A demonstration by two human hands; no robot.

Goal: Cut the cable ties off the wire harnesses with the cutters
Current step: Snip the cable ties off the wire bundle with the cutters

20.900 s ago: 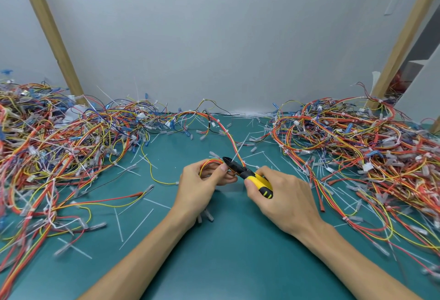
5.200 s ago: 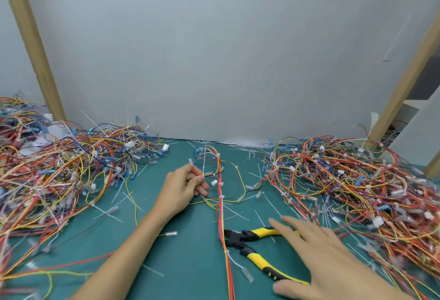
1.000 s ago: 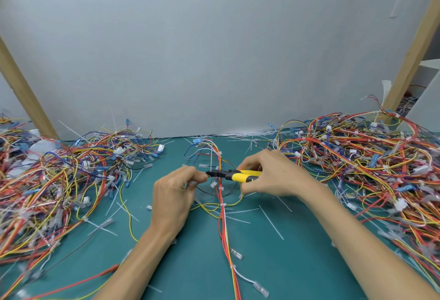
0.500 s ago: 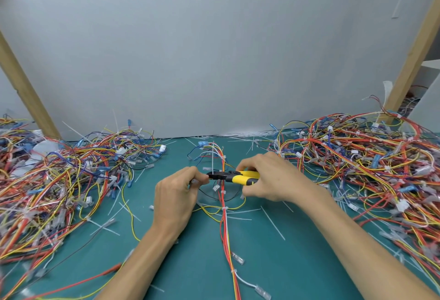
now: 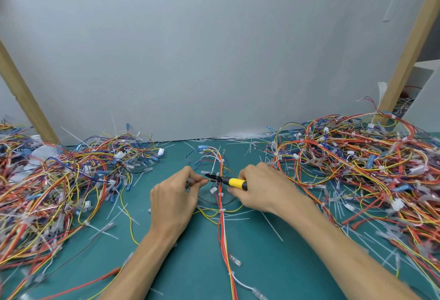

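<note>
A wire harness (image 5: pixel 223 223) of red, yellow and white wires lies on the green mat (image 5: pixel 273 273), running from the near edge up between my hands. White cable ties (image 5: pixel 221 210) still wrap it at several spots. My left hand (image 5: pixel 175 196) pinches a thin branch of its wires. My right hand (image 5: pixel 258 189) grips the yellow-handled cutters (image 5: pixel 228 180). Their black jaws point left and sit at the wires just beside my left fingertips. Whether the jaws are closed on a tie is too small to tell.
A big tangle of harnesses (image 5: pixel 54 185) covers the left of the mat and another pile (image 5: pixel 364 168) covers the right. Cut white tie scraps (image 5: pixel 271 226) litter the mat. Wooden posts (image 5: pixel 409 47) lean at both sides against the grey back wall.
Over the last second my hands stayed together at the harness. The cutters' jaws shifted slightly toward my left fingertips. Five seconds ago the cutters lay on the mat.
</note>
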